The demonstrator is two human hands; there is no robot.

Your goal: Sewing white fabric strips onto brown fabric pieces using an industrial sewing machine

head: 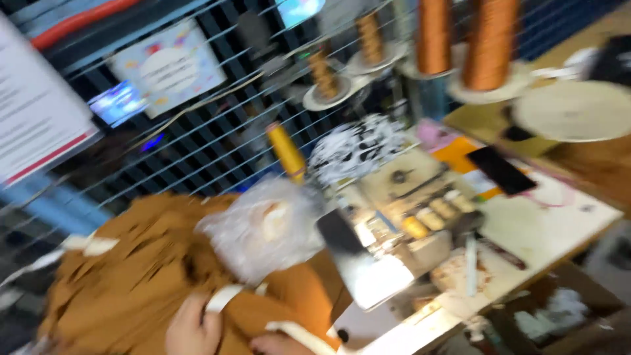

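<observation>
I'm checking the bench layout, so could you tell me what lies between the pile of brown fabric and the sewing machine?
In the head view, a crumpled clear plastic bag sits between the brown fabric and the sewing machine.

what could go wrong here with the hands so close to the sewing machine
1. The left hand and right hand grip brown fabric close beside the sewing machine; fingers might stray toward it.
2. The clear plastic bag resting on the fabric could get dragged along.

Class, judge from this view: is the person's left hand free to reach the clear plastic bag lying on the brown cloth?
Probably yes. The left hand rests on the brown cloth, gripping a white strip, and the plastic bag lies just beyond with nothing between. It would need to release the strip first.
</observation>
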